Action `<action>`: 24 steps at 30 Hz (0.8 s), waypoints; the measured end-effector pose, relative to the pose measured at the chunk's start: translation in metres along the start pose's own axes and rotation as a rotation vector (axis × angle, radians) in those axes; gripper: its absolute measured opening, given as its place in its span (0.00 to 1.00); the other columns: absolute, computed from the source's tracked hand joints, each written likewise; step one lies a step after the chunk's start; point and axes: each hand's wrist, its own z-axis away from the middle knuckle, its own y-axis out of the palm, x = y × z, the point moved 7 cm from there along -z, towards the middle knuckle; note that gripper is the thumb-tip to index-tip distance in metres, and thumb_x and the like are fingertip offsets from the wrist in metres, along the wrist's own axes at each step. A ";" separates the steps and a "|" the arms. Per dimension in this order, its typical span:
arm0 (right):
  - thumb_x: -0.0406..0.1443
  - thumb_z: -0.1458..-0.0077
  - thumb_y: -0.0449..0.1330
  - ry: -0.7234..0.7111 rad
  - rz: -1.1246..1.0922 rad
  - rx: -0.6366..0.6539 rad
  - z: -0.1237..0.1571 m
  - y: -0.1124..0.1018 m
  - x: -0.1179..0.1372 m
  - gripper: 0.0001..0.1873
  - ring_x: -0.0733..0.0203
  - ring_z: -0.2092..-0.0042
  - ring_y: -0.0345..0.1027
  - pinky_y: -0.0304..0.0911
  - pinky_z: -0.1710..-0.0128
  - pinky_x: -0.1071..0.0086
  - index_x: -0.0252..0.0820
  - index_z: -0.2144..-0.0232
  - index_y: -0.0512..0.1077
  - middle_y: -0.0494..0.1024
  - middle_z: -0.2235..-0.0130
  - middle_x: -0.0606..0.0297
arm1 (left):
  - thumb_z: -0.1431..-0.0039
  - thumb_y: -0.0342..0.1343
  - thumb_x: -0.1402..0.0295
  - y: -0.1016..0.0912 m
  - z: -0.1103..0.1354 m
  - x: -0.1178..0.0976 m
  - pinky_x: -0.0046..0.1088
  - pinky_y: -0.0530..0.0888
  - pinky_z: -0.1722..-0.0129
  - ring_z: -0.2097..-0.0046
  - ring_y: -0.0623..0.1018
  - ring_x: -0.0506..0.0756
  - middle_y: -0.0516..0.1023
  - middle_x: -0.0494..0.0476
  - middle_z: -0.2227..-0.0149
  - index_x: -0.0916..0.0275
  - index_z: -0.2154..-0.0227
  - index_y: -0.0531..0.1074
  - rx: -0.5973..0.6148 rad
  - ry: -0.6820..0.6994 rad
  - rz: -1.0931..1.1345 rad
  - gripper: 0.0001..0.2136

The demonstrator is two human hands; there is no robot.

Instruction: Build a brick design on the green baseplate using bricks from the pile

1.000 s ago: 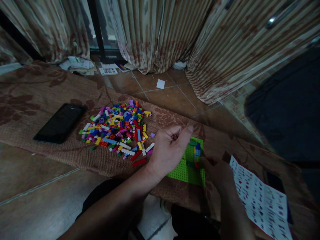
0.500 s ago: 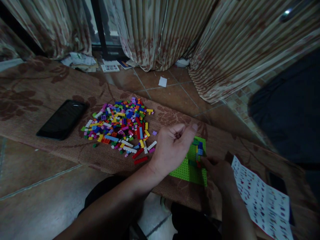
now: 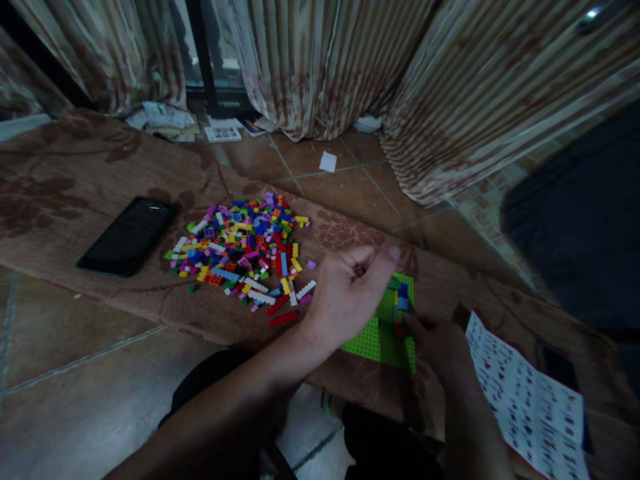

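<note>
My left hand [image 3: 350,287] is above the left part of a bright green studded baseplate [image 3: 367,343], its fingers curled in and the thumb stretched toward the far right. Whatever its fingertips hold, if anything, is hidden. Small toy bricks [image 3: 403,298] in blue, yellow, green and red stand joined on the plate's right part. From the right, my right hand [image 3: 440,340] reaches in with its fingers drawn together, the tips at the red and yellow bricks near the plate's right edge. Shadow hides what lies between those fingers.
A pile of loose, many-coloured toy bricks [image 3: 245,247] spreads left of my left hand. Farther left lies a black phone [image 3: 127,237]. A folded instruction sheet [image 3: 525,393] is at the right, with a dark object [image 3: 559,367] beside it. Patterned brown cloth [image 3: 150,303] covers the narrow table.
The whole view has shifted slightly. Both hands keep nearly the same pose and place over the baseplate, and no brick has visibly moved.
</note>
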 end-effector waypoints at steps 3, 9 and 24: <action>0.52 0.50 0.56 0.025 0.002 0.009 0.000 0.000 -0.001 0.22 0.51 0.69 0.74 0.60 0.70 0.65 0.42 0.72 0.80 0.80 0.73 0.59 | 0.37 0.53 0.58 0.000 0.000 0.000 0.25 0.59 0.77 0.79 0.61 0.46 0.61 0.46 0.83 0.62 0.84 0.63 0.004 -0.004 0.002 0.21; 0.51 0.49 0.56 0.019 0.036 0.005 0.001 -0.001 0.001 0.22 0.50 0.67 0.74 0.59 0.70 0.65 0.42 0.71 0.80 0.80 0.72 0.59 | 0.37 0.53 0.59 0.001 -0.001 0.000 0.25 0.58 0.77 0.78 0.60 0.46 0.60 0.46 0.83 0.62 0.84 0.63 0.009 0.000 0.015 0.21; 0.51 0.47 0.55 0.034 0.088 0.020 0.002 0.000 0.002 0.22 0.52 0.68 0.74 0.59 0.70 0.65 0.41 0.70 0.80 0.80 0.73 0.58 | 0.38 0.53 0.57 0.002 -0.002 0.002 0.24 0.57 0.78 0.79 0.59 0.45 0.59 0.46 0.84 0.62 0.84 0.62 0.018 -0.008 0.050 0.22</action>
